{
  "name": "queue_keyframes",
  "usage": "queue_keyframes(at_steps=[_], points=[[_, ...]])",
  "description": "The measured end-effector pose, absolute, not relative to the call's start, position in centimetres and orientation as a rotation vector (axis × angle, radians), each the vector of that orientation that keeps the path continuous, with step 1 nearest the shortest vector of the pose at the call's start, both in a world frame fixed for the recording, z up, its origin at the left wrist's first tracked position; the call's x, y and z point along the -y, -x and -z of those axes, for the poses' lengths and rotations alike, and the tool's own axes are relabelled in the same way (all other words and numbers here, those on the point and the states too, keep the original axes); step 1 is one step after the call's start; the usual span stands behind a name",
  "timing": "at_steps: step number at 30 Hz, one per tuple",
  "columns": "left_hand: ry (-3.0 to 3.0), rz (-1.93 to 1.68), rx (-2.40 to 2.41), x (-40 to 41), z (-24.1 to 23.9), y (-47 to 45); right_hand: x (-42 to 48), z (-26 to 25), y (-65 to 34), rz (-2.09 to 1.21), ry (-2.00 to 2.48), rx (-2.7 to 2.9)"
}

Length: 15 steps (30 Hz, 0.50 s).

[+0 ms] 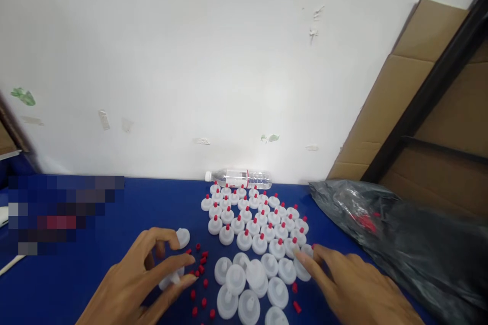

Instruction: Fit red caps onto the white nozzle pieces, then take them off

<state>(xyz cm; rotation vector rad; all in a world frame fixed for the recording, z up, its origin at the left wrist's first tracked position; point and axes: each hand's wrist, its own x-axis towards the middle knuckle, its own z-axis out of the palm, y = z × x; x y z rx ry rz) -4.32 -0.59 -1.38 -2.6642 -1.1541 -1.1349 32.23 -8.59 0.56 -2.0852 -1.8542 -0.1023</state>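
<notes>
My left hand (152, 269) is curled, with a white plastic nozzle cap (168, 279) between its fingers. Another white cap (183, 238) shows at the tip of a bent finger; whether that finger grips it I cannot tell. Small loose red tips (203, 260) lie scattered just right of this hand. My right hand (351, 279) has its thumb and index finger around a white nozzle cap (304, 268) at the right edge of the group, where a red tip partly shows by the index finger. White caps without red tips (277, 292) lie in front, some stacked.
Rows of white caps with red tips (260, 244) stand upright on the blue table (152, 203). Behind them a clear plastic bottle (238, 179) lies against the white wall. A dark plastic bag (412, 233) and cardboard (385, 96) are at right. A blurred-out patch covers the left.
</notes>
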Motion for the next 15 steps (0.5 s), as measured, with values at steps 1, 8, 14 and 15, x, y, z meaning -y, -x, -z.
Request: queue_keyframes(at_steps=[1,8,14,15], points=[[2.663,1.102,1.148,0.4,1.3,4.5,8.4,-0.2,-32.2,0.108,2.079,1.871],[2.765,0.959,1.148,-0.8,1.7,4.8,7.9,0.5,-31.6,0.104,2.239,2.068],[2.76,0.964,1.117,-1.6,2.4,4.5,7.8,-0.9,-32.2,0.237,2.266,1.963],[2.753,0.961,1.115,-1.6,2.4,4.5,7.8,-1.4,-32.3,0.228,2.268,1.914]])
